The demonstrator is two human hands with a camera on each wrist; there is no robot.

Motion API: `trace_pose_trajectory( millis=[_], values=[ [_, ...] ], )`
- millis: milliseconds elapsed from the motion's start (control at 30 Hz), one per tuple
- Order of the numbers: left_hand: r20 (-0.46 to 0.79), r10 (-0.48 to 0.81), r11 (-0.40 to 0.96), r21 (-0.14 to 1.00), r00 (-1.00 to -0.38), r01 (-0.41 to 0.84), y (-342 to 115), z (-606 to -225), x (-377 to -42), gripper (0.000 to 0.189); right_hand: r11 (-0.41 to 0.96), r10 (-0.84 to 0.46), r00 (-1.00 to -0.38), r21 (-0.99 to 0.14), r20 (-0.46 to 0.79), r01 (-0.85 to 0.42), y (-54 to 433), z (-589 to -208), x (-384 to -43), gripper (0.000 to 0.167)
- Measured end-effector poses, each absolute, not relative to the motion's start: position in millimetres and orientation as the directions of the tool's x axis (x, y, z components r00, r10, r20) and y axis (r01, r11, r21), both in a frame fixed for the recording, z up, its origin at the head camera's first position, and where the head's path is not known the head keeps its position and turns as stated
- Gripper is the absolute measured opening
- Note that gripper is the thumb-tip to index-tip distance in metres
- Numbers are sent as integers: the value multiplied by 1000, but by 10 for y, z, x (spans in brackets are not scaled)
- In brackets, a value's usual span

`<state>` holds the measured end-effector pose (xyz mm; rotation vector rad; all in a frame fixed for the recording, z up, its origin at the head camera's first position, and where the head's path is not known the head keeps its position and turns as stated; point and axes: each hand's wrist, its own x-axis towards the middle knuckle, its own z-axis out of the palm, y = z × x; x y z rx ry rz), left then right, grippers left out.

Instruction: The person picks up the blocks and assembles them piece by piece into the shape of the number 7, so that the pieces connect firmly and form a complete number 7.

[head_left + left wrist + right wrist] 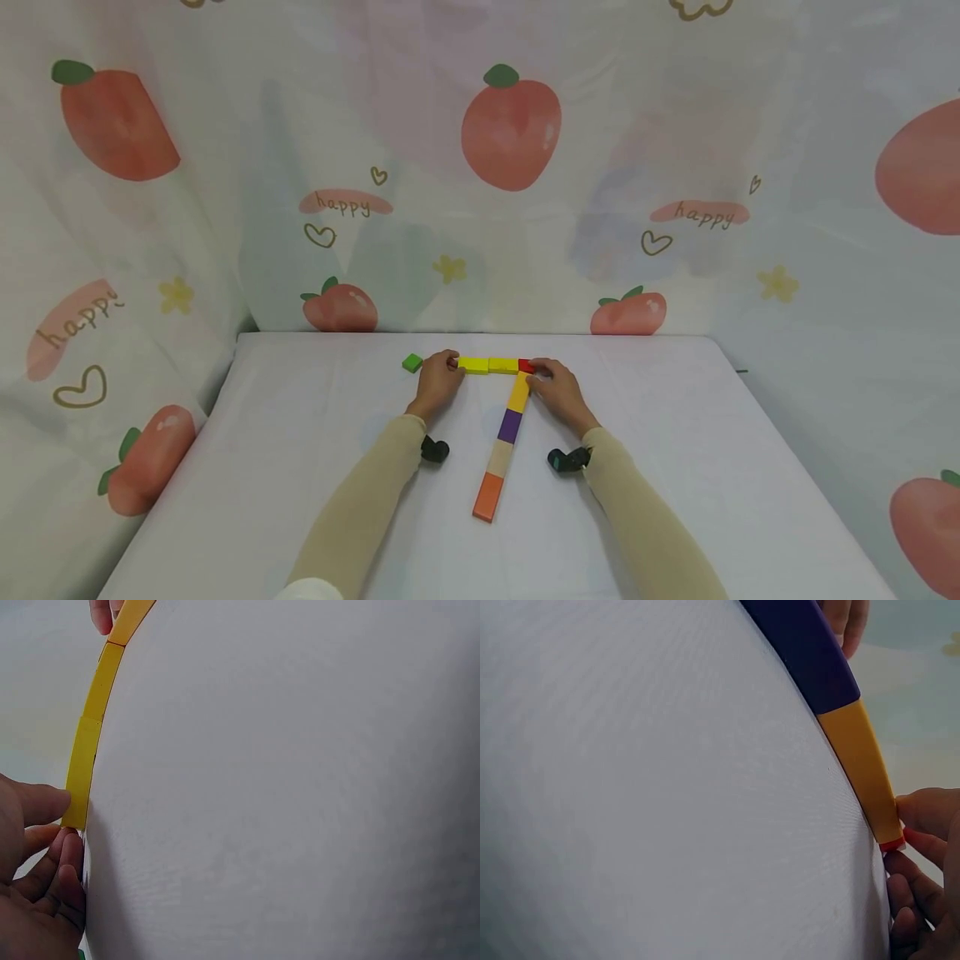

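Observation:
Two yellow blocks, a left one (473, 365) and a right one (503, 365), lie end to end, with a red block (526, 365) at their right end. My left hand (440, 379) holds the left yellow block's outer end, its thumb and fingertips against it. At the other end, my right hand (558, 390) has bent fingers around the red block, partly hiding it. Its thumb lies close to an orange-yellow block (518, 392). From there a slanting row runs toward me: a purple block (510, 426), a cream block (499, 457) and an orange block (488, 497).
A green block (412, 362) lies just left of my left hand. White cloth covers the table (660, 500). A fruit-patterned curtain (510, 250) stands along the table's back edge and sides.

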<state>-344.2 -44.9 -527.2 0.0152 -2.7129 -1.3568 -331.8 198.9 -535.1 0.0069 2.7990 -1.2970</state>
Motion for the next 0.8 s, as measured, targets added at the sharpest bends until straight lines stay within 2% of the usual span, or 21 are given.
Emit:
trace_pose_trajectory(
  millis=[800],
  values=[
    [81, -60, 641, 767, -995, 24, -425, -5291, -3465, 33, 648, -15, -999, -761, -47, 26, 1994, -5370, -3316, 43]
  ],
)
